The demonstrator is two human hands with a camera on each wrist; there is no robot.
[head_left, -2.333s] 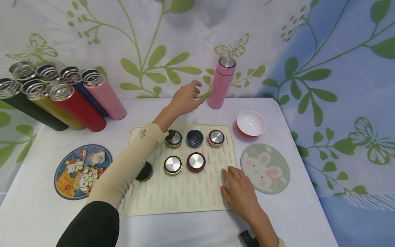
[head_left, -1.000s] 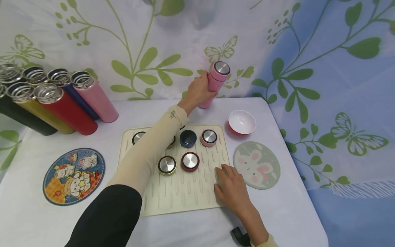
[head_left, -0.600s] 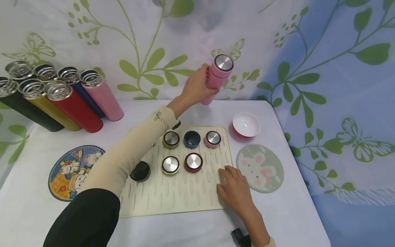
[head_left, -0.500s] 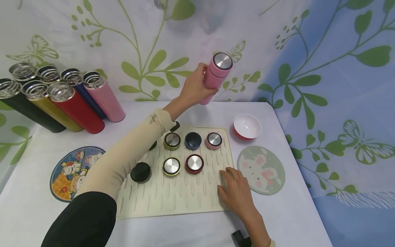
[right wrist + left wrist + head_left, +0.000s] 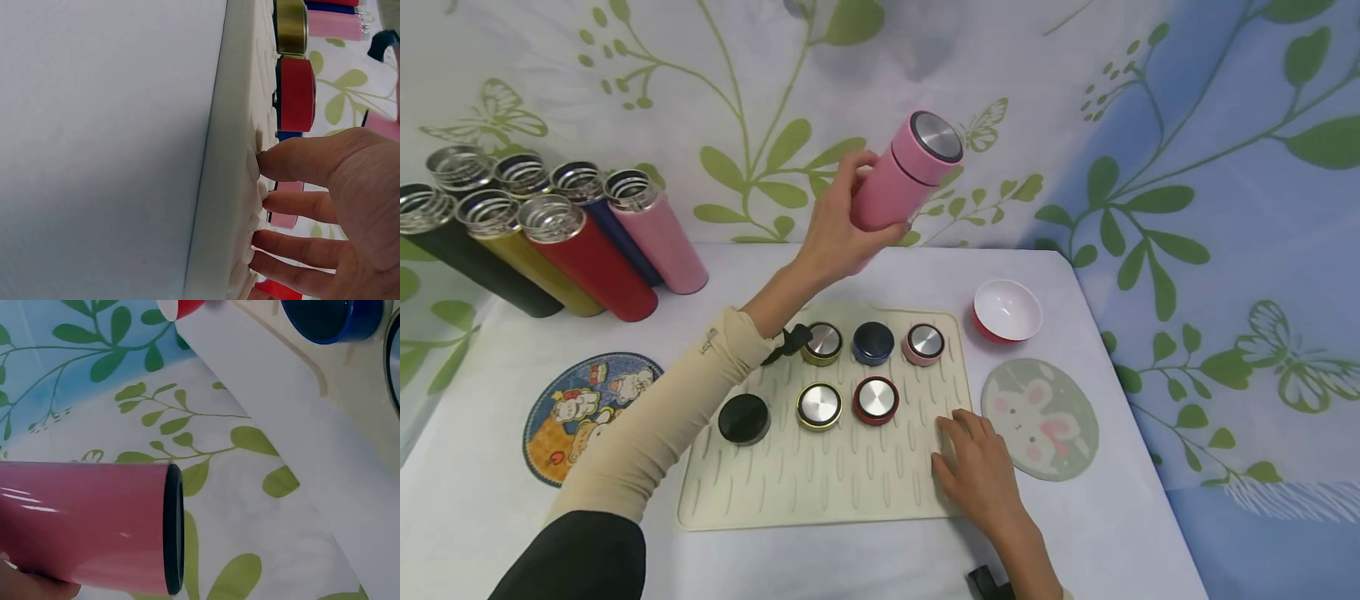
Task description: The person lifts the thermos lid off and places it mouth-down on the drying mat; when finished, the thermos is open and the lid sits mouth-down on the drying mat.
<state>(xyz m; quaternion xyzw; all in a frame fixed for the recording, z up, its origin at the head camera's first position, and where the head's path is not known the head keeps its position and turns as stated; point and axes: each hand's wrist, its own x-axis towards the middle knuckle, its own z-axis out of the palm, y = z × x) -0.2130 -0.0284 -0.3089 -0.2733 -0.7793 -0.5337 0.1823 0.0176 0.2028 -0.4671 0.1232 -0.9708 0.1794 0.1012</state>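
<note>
My left hand (image 5: 835, 229) grips a pink thermos bottle (image 5: 898, 175) by its body, fingers behind and thumb in front. The bottle is up off the table, its steel-topped lid leaning to the right. In the left wrist view the dark-rimmed bottom of the thermos (image 5: 174, 529) shows. My right hand (image 5: 977, 467) rests its fingertips on the right edge of a cream ribbed mat (image 5: 827, 500); the right wrist view shows those fingers (image 5: 300, 206) fairly straight. On the mat stand several bottle lids, among them a black lid (image 5: 744, 419), a red lid (image 5: 876, 400) and a blue lid (image 5: 873, 342).
Several lidless thermos bottles stand grouped at the back left, a pink bottle (image 5: 658, 233) and a red bottle (image 5: 591, 262) among them. A red-and-white bowl (image 5: 1008, 310) sits at the right, behind a green rabbit coaster (image 5: 1041, 421). A colourful coaster (image 5: 587, 408) lies left of the mat.
My left hand reached the standing pink thermos, took hold of it, and lifted it off the table. It then came left and closer, tilting. My right hand stayed at the mat's edge.
</note>
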